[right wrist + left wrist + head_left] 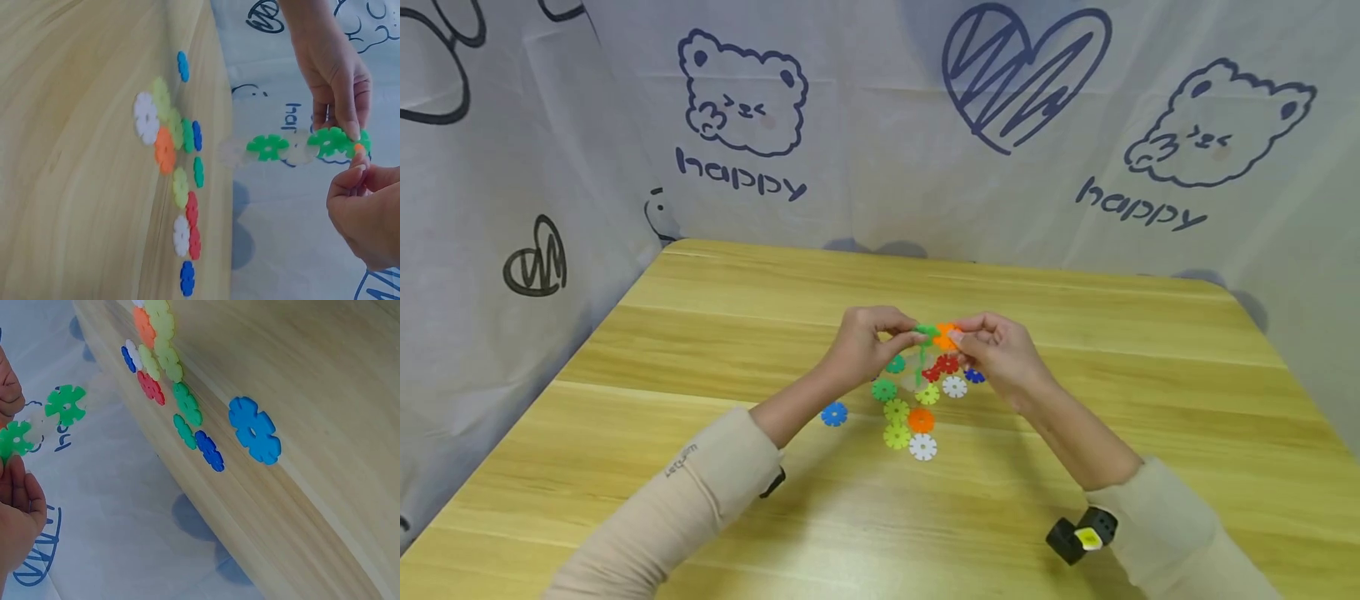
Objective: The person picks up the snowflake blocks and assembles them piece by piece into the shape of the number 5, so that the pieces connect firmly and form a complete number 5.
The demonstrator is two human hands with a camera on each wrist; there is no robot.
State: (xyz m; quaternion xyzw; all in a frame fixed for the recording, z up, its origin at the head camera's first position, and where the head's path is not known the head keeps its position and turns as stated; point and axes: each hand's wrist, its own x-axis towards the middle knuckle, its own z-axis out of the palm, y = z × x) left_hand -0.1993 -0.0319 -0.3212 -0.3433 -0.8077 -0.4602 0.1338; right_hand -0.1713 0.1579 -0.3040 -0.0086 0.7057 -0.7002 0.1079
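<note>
Above the table, the left hand (874,343) pinches a green notched disc (928,335) at the top of a joined piece. The right hand (1003,354) pinches an orange disc (946,336) against the green one's right side. From the right wrist view, the piece is a chain of green discs (267,147) and translucent discs (232,152), with the orange disc (359,149) edge-on between the two hands' fingertips. In the left wrist view another green disc (65,405) of the chain shows beyond the left hand (22,519).
Loose discs lie on the wooden table (850,533) below the hands: a blue one (834,414) at the left, an orange one (921,421), a white one (922,447), and several yellow-green, green, red and dark blue ones. A white cloth with drawings hangs behind.
</note>
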